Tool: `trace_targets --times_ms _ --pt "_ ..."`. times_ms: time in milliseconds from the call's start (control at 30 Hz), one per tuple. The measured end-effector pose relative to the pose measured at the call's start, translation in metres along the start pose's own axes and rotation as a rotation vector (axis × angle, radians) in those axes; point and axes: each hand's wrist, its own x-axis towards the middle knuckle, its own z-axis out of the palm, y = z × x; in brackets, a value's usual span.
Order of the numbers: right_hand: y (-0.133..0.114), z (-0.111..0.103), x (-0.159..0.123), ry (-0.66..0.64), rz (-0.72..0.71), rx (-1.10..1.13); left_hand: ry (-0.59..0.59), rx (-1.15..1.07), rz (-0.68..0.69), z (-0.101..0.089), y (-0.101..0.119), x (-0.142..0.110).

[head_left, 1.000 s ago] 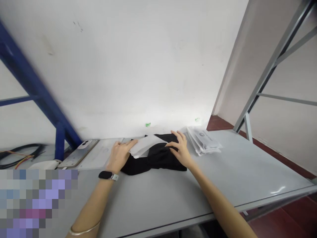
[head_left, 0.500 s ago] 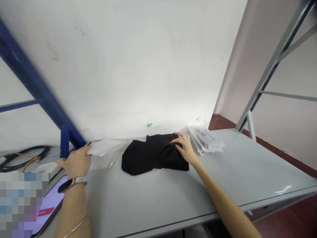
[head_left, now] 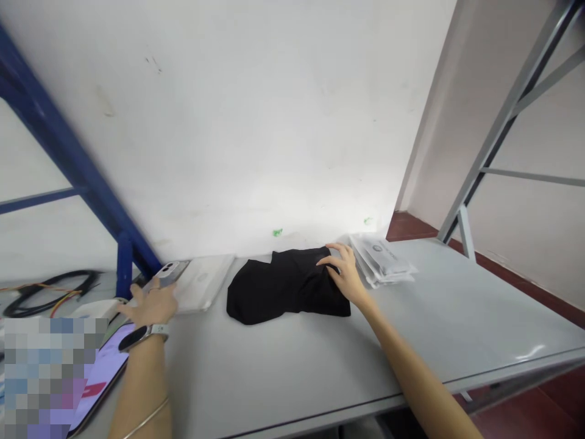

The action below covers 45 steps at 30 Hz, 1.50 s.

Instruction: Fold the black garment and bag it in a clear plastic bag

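Mostly, the lettering in view sits on the stack of white packets (head_left: 382, 259) toward the right of the grey table (head_left: 283, 366): the top one carries a dark round emblem with a short line of print beside it, too small to read. Just left of that stack, the black cloth (head_left: 269, 292) lies flat and a little rumpled near the wall, its visible surface plain. Over the right end of the cloth is the right hand (head_left: 345, 274), fingers loosely curved and apart, thumb and forefinger with a gap between them; whether the tips press on the fabric I cannot tell. Well away to the left, the left hand (head_left: 153, 303) is palm down with its fingers splayed, over the near part of a phone (head_left: 170, 272) whose camera block shows at the far end. Beside that hand, the translucent white bags (head_left: 208, 283) lie flat, marked with a faint roundish print that is illegible. The left wrist wears a band (head_left: 158, 330) with a dark display and tiny unreadable marks on its pale strap. At lower left, a lit screen (head_left: 114, 353) shows lilac with a red shape, partly hidden by a pixelated patch. Behind it, a black cable (head_left: 21, 308) curls beside thinner orange and yellow wires.
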Motion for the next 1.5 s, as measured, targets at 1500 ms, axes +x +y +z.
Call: trace_targets --times_ms 1500 --pt "0.017 0.016 -0.015 -0.202 0.221 -0.361 0.003 -0.195 0.447 0.051 0.170 -0.071"
